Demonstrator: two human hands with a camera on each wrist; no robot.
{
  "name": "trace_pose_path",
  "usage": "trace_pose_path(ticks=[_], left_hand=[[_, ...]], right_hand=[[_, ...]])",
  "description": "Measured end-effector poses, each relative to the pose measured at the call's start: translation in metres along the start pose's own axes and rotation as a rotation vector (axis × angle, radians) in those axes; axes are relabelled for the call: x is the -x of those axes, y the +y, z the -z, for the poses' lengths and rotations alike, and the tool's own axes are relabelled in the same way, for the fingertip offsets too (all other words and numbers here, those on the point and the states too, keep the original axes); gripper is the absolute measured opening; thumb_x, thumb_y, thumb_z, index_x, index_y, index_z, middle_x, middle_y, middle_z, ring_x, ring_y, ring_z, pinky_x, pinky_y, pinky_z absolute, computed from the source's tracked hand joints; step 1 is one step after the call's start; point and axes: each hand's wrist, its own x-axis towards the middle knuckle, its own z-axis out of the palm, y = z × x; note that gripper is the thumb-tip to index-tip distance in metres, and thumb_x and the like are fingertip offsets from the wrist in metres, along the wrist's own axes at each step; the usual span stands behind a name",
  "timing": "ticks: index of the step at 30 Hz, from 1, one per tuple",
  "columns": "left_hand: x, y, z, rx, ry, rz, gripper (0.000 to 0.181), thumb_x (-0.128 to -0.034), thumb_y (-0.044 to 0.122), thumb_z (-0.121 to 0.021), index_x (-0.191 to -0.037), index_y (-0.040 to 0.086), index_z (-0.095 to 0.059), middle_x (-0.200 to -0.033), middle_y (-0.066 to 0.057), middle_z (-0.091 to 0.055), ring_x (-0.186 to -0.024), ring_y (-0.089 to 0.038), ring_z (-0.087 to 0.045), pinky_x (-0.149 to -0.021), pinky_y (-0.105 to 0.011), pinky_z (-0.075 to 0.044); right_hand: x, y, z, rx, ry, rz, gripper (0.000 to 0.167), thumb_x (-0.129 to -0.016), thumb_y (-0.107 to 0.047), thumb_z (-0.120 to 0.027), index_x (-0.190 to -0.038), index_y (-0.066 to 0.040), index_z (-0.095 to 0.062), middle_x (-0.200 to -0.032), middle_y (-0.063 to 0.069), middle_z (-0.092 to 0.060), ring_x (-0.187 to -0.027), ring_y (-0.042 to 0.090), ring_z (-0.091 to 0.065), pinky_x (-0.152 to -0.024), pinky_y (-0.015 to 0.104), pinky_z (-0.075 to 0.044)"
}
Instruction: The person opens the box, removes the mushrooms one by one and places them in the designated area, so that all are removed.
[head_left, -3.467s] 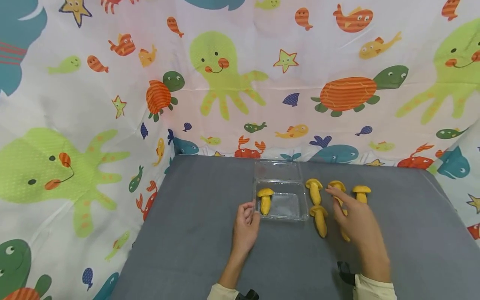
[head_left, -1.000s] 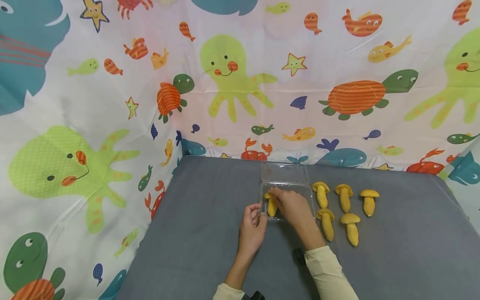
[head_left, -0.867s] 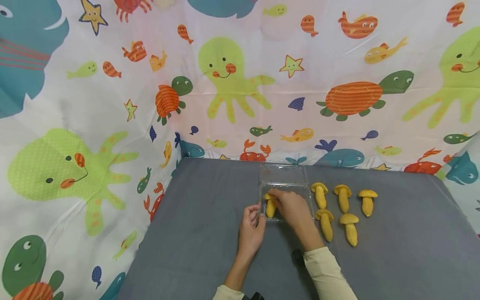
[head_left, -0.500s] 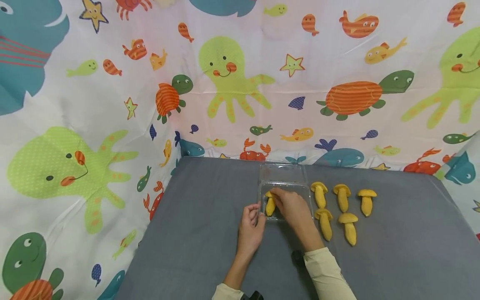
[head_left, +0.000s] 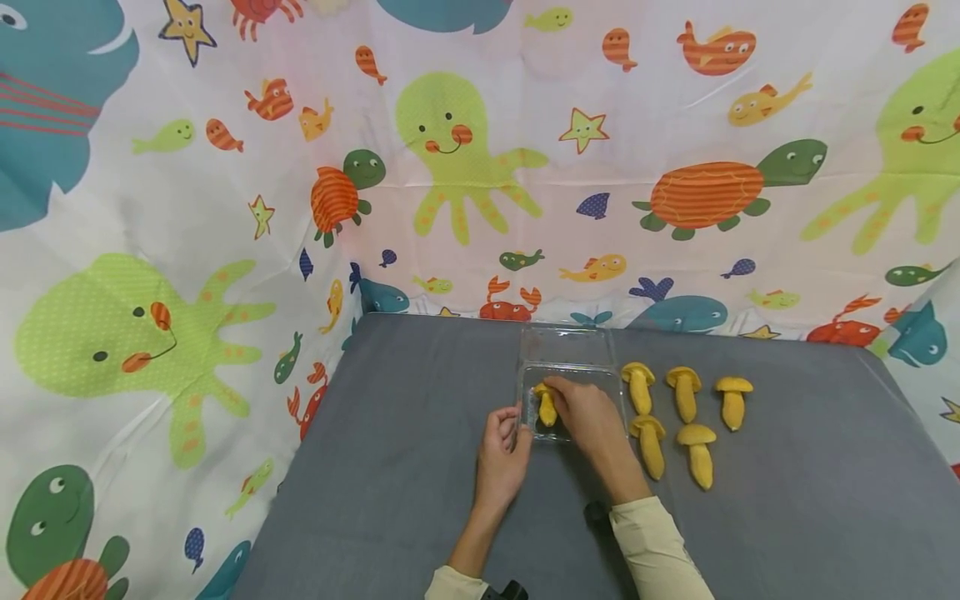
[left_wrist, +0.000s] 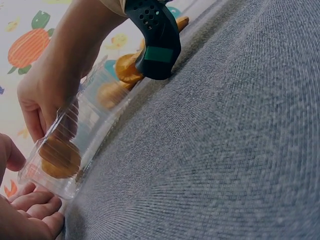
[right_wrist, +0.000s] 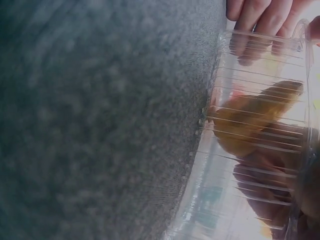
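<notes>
A clear plastic clamshell box [head_left: 568,367] lies on the grey cloth with its lid [head_left: 566,344] folded back. My left hand [head_left: 504,454] grips its left front edge, thumb at the rim and fingers along the outer wall, as the right wrist view also shows [right_wrist: 262,20]. Inside the box, my right hand [head_left: 594,421] pinches a yellow mushroom [head_left: 547,410] near its cap. Through the ribbed wall, the right wrist view shows this mushroom [right_wrist: 240,122] tilted. The fingertips of my right hand are partly hidden behind the plastic.
Several yellow mushrooms [head_left: 697,457] lie in loose rows on the cloth, right of the box. Grey cloth [head_left: 390,467] covers the table. A curtain [head_left: 525,167] printed with sea animals hangs along the back and left sides.
My right hand has gone from the loose mushrooms at right into the box. The mushroom there has lately shifted slightly right and tilted. My left hand has kept holding the box edge.
</notes>
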Motion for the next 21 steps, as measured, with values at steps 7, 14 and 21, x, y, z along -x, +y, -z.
trace_pose_path(ticks=[7,14,21], left_hand=[[0.0,0.002,-0.001,0.001,-0.006,-0.017,0.032,-0.1003,0.008,-0.063,-0.132,0.002,-0.059,-0.144,-0.011,-0.066,-0.132,-0.028,-0.063,-0.111,-0.046,-0.048],[0.001,0.002,0.002,0.012,-0.014,-0.022,0.034,-0.1007,0.006,-0.061,-0.133,-0.002,-0.056,-0.147,-0.013,-0.063,-0.135,-0.027,-0.06,-0.113,-0.046,-0.046],[0.001,0.001,0.002,0.005,-0.023,-0.063,0.032,-0.1016,0.006,-0.061,-0.131,-0.005,-0.056,-0.146,-0.018,-0.063,-0.135,-0.033,-0.06,-0.111,-0.049,-0.046]], right_hand=[[-0.001,-0.001,0.008,0.003,0.008,0.003,0.026,-0.1,-0.009,-0.073,-0.126,-0.012,-0.076,-0.09,0.009,-0.078,-0.055,0.013,-0.055,-0.053,0.036,-0.05],[0.0,-0.003,0.02,-0.046,0.06,0.031,0.026,-0.101,-0.009,-0.072,-0.126,-0.009,-0.076,-0.078,0.005,-0.074,-0.051,0.008,-0.047,-0.051,0.03,-0.043],[0.003,0.001,0.026,-0.096,0.095,0.018,0.025,-0.101,-0.007,-0.071,-0.126,-0.009,-0.076,-0.077,0.004,-0.072,-0.051,0.008,-0.044,-0.051,0.027,-0.039]])
